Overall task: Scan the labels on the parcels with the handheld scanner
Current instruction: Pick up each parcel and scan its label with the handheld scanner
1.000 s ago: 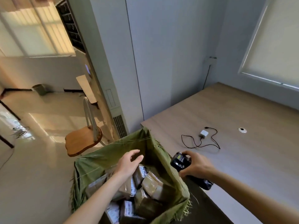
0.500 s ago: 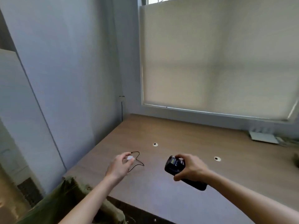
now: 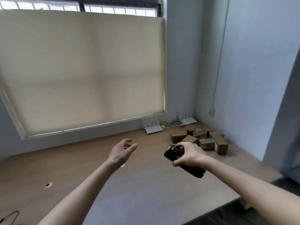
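Observation:
My right hand (image 3: 189,154) grips a black handheld scanner (image 3: 180,158) above the wooden table (image 3: 73,163), its small screen facing up. My left hand (image 3: 122,151) is held out over the table with loose fingers and holds nothing. Several brown cardboard parcels (image 3: 199,138) lie in a heap in the far right corner of the table, beyond the scanner. Their labels cannot be made out from here.
Two white routers (image 3: 153,128) with a tangle of cables stand against the wall left of the parcels. A cable hole (image 3: 48,185) sits in the tabletop at left, and a black cord (image 3: 9,215) shows at the bottom left edge. A blind covers the window.
The view has swung right, from the green sack of parcels on the left to the table's far right corner. My left hand left the sack empty; my right hand kept the scanner.

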A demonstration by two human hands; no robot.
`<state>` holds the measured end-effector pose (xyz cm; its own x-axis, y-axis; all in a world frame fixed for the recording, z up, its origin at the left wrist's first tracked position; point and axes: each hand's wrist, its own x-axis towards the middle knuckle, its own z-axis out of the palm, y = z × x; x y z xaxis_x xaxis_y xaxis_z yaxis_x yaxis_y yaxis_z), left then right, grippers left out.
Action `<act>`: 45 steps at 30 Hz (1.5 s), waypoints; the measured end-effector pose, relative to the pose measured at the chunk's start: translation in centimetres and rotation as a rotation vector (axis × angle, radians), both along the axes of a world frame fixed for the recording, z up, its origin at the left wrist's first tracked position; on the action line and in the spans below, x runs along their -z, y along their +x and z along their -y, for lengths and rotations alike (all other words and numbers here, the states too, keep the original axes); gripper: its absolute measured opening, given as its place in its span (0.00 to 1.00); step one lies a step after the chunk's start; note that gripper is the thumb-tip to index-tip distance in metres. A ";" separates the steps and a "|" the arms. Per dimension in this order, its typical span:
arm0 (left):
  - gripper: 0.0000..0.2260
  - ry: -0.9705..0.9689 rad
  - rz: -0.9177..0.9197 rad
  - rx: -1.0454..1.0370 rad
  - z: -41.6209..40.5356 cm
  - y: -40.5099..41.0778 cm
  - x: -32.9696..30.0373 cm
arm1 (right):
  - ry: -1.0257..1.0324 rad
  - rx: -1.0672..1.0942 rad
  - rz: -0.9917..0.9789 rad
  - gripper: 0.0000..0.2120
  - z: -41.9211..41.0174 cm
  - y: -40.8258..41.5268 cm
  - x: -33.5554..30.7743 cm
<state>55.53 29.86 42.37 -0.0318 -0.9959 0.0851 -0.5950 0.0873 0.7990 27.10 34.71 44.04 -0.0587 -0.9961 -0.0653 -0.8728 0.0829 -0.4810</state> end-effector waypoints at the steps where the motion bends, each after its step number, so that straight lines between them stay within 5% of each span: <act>1: 0.21 0.004 0.001 0.031 1.0 -3.2 0.3 | 0.012 0.030 -0.012 0.44 0.0 -2.9 0.0; 9: 0.21 0.079 -0.042 0.292 7.2 -26.5 2.5 | 0.058 0.326 -0.049 0.42 -0.6 -24.6 0.1; 17: 0.21 0.175 0.016 0.460 15.2 -41.3 5.4 | 0.102 0.539 0.031 0.45 3.7 -37.1 4.2; 29: 0.25 0.286 0.075 0.510 36.8 -56.4 13.1 | 0.199 0.669 0.067 0.43 22.9 -51.0 10.7; 45: 0.24 0.406 0.186 0.444 52.7 -69.9 24.5 | 0.534 0.756 0.483 0.33 41.0 -62.0 27.0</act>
